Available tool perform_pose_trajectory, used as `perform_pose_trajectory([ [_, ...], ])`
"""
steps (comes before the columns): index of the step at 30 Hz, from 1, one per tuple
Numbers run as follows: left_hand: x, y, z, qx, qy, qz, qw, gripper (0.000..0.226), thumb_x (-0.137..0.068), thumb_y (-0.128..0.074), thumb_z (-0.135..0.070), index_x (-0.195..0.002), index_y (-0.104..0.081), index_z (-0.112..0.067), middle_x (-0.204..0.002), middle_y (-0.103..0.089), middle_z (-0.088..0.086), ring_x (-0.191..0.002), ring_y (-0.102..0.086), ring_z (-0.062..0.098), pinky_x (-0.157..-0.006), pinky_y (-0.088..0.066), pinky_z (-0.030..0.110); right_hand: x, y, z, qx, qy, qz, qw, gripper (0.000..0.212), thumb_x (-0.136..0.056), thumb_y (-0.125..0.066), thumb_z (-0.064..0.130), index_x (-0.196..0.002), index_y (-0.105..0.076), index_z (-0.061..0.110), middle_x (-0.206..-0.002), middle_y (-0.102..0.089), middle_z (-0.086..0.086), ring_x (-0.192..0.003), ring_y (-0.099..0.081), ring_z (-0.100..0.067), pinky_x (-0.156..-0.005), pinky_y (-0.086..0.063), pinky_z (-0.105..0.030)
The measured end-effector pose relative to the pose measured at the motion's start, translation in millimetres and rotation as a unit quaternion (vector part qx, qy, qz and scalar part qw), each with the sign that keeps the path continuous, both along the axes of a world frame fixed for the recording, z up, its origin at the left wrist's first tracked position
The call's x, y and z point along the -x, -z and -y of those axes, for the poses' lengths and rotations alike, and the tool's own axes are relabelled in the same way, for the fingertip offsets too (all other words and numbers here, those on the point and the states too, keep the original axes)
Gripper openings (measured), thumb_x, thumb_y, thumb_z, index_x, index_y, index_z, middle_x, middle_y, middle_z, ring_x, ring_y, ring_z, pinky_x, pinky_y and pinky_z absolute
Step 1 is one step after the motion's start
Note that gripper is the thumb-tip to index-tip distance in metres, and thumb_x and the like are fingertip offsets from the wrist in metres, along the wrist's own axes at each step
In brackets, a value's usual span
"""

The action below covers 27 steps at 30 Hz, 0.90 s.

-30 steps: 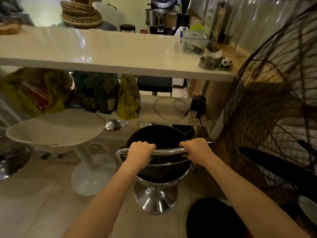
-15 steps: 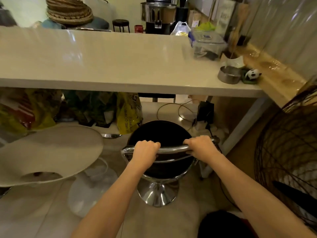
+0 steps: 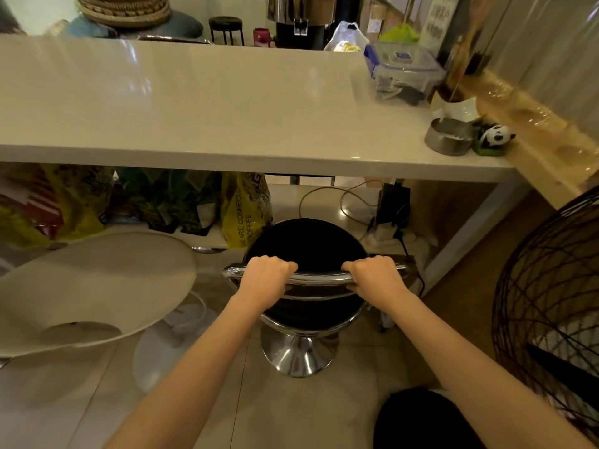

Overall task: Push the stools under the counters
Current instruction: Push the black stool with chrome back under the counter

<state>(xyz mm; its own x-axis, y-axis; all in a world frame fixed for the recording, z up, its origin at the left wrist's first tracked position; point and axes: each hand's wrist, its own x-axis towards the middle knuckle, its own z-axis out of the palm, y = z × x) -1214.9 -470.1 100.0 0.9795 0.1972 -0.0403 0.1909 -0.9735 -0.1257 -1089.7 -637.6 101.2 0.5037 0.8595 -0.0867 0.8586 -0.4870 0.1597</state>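
2 hands on the black stool [image 3: 308,244] here, both wrapped over the chrome backrest rail [image 3: 319,280]: the left hand [image 3: 265,275] curled round the rail toward its left bend, the right hand [image 3: 377,275] curled round it toward the right end, knuckles up, arms stretched forward. The stool stands just short of the counter [image 3: 210,111], its seat lying below the front edge line and its chrome base [image 3: 296,354] out on the tiled floor on the near side, so I'd call this push part done, not finished. Now the hazards. Just beyond the seat on the low shelf sit a yellow bag [image 3: 243,215] and a loose cable [image 3: 340,196] running to a black adapter [image 3: 392,202]; drive the stool in too hard and the seat could knock the bag or snag that wiring. To the right, the counter leg [image 3: 470,234] stands near the rail's right end, so any drift that way risks a clang, or pinched right knuckles. To the left, the white stool [image 3: 97,286] is not under the counter either, its seat reaching close to the black one, and a leftward swerve could bump the 2 together. The grip is high on the backrest, so if the base catches on a tile joint the stool may tip rather than slide. The fan [image 3: 551,303] on the right crowds the elbow room too.
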Motion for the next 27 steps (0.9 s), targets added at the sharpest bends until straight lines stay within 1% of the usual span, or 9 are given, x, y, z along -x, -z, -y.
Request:
perform_pose_trajectory([
  [4,0.9,2.6,-15.2,0.015,-0.001,0.012,1.000,0.038,-0.089,-0.052,-0.014,-0.124,-0.055,-0.026,-0.102,-0.070,0.003,-0.095,-0.065,0.026,-0.070,-0.047,0.034,9.4,1.7,-6.5,-0.007,0.007,0.005,1.000,0.026,-0.092,-0.055,0.027,-0.117,-0.054,0.019,-0.099,-0.069,-0.003,-0.092,-0.064,-0.026,-0.070,-0.046,-0.033],
  [8,0.0,3.5,-22.9,0.003,0.002,0.011,1.000,0.040,-0.087,-0.052,-0.012,-0.123,-0.056,-0.030,-0.100,-0.071,0.001,-0.094,-0.066,0.025,-0.070,-0.050,0.036,15.3,2.9,-11.3,-0.002,0.003,0.004,1.000,0.021,-0.092,-0.054,0.021,-0.113,-0.055,0.017,-0.097,-0.069,-0.004,-0.090,-0.064,-0.027,-0.064,-0.039,-0.031],
  [10,-0.4,4.7,-22.8,0.001,0.002,0.013,1.000,0.039,-0.087,-0.051,-0.013,-0.122,-0.057,-0.030,-0.099,-0.071,0.000,-0.093,-0.066,0.024,-0.069,-0.050,0.036,14.4,2.6,-10.8,-0.009,-0.004,0.009,1.000,0.023,-0.093,-0.054,0.022,-0.115,-0.054,0.017,-0.097,-0.069,-0.004,-0.089,-0.064,-0.027,-0.063,-0.039,-0.031],
  [14,-2.5,5.8,-21.2,-0.002,-0.001,0.008,1.000,0.037,-0.087,-0.054,-0.016,-0.120,-0.057,-0.032,-0.100,-0.071,-0.002,-0.093,-0.066,0.022,-0.069,-0.051,0.036,10.2,0.6,-6.5,-0.016,-0.024,0.016,0.999,0.030,-0.092,-0.057,0.029,-0.119,-0.054,0.018,-0.097,-0.070,-0.005,-0.090,-0.065,-0.027,-0.066,-0.044,-0.033],
  [18,-2.7,7.3,-18.3,-0.010,0.003,0.000,1.000,0.036,-0.088,-0.057,-0.022,-0.123,-0.056,-0.030,-0.103,-0.070,-0.001,-0.093,-0.066,0.022,-0.066,-0.049,0.034,7.8,-0.2,-5.2,-0.014,-0.030,0.015,0.999,0.032,-0.091,-0.058,0.033,-0.119,-0.054,0.018,-0.096,-0.070,-0.005,-0.089,-0.065,-0.027,-0.064,-0.042,-0.032],
  [23,-2.2,3.9,-14.0,-0.009,0.005,-0.003,1.000,0.030,-0.088,-0.059,-0.028,-0.118,-0.058,-0.025,-0.103,-0.070,0.000,-0.095,-0.065,0.024,-0.068,-0.048,0.034,8.0,-3.0,-3.7,-0.011,-0.020,0.009,1.000,0.034,-0.091,-0.058,0.031,-0.121,-0.053,0.017,-0.096,-0.070,-0.005,-0.090,-0.065,-0.027,-0.065,-0.042,-0.032],
  [25,-1.7,3.6,-11.9,-0.021,0.009,-0.009,1.000,0.029,-0.088,-0.058,-0.029,-0.116,-0.056,-0.022,-0.103,-0.068,0.001,-0.096,-0.064,0.024,-0.071,-0.047,0.035,9.5,-2.6,-2.9,-0.011,-0.014,0.004,1.000,0.034,-0.091,-0.058,0.031,-0.121,-0.052,0.016,-0.097,-0.069,-0.006,-0.090,-0.065,-0.027,-0.066,-0.044,-0.033],
  [27,-2.8,1.6,-9.9,-0.031,0.007,-0.021,0.999,0.031,-0.089,-0.057,-0.030,-0.118,-0.053,-0.020,-0.107,-0.067,0.002,-0.101,-0.062,0.025,-0.080,-0.044,0.036,8.3,-3.1,-4.3,0.003,-0.005,-0.003,1.000,0.037,-0.090,-0.059,0.031,-0.122,-0.050,0.015,-0.100,-0.068,-0.006,-0.094,-0.064,-0.027,-0.071,-0.046,-0.035],
])
